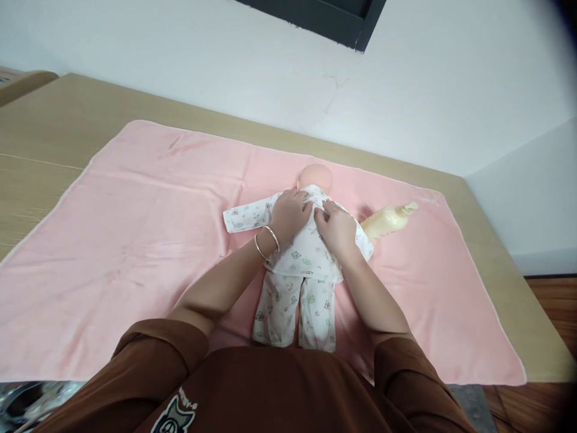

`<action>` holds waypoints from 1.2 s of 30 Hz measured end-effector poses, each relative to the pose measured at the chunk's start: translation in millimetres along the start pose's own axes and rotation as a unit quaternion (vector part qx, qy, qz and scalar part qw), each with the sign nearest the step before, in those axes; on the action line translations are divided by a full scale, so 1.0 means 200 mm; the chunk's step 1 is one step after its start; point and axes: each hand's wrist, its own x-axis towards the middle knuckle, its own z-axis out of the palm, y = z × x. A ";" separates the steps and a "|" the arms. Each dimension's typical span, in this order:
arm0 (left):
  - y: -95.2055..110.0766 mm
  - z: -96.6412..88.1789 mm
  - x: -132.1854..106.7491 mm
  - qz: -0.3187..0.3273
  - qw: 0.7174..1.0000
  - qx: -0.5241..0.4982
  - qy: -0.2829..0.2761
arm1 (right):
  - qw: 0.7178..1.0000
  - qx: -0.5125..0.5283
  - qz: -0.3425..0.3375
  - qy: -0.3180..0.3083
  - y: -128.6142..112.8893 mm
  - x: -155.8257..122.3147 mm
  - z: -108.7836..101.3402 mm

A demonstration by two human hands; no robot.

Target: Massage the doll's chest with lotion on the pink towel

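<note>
A doll (315, 174) lies on its back, its head pointing away from me, dressed in a white printed shirt (297, 255) and matching trousers (279, 307). My left hand (291, 213), with a bangle at the wrist, is on the upper chest, its fingers bent and closed on the shirt front. Close beside it, my right hand (336, 225) pinches the cloth near the neckline with thumb and fingers. My hands cover part of the shirt's front. One sleeve (247, 216) stretches out flat to the left.
A pale yellow pump bottle (387, 221) lies on its side just right of the doll. Under everything spreads a pink blanket (148, 240) over a wooden table (40, 120). A white wall (180, 54) rises behind the table's far edge.
</note>
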 end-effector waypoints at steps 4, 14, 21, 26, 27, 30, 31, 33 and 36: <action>-0.02 0.03 0.01 -0.009 1.000 0.003 -0.012 | 1.000 0.015 -0.003 -0.014 0.06 0.07 0.06; 0.03 -0.18 0.02 0.060 0.991 0.005 -0.119 | 0.999 0.013 -0.038 -0.008 0.00 -0.01 -0.04; 0.02 -0.08 0.03 -0.021 0.996 0.043 -0.081 | 0.999 0.023 0.035 0.028 0.06 0.05 0.04; -0.01 0.04 0.02 -0.006 0.998 0.046 -0.031 | 0.997 0.049 0.018 0.051 0.08 0.08 0.12; -0.01 0.05 0.02 -0.004 0.999 0.045 -0.029 | 0.997 0.053 0.015 0.052 0.08 0.08 0.13; -0.02 0.06 0.02 0.000 0.999 0.042 -0.025 | 0.997 0.059 0.015 0.051 0.09 0.08 0.13; -0.02 0.06 0.02 -0.001 0.999 0.041 -0.023 | 0.997 0.060 0.015 0.050 0.09 0.08 0.13; -0.03 0.06 0.02 -0.001 0.999 0.039 -0.020 | 0.997 0.062 0.015 0.048 0.09 0.08 0.13; -0.03 0.06 0.02 0.002 0.999 0.036 -0.013 | 0.997 0.059 0.011 0.049 0.09 0.08 0.13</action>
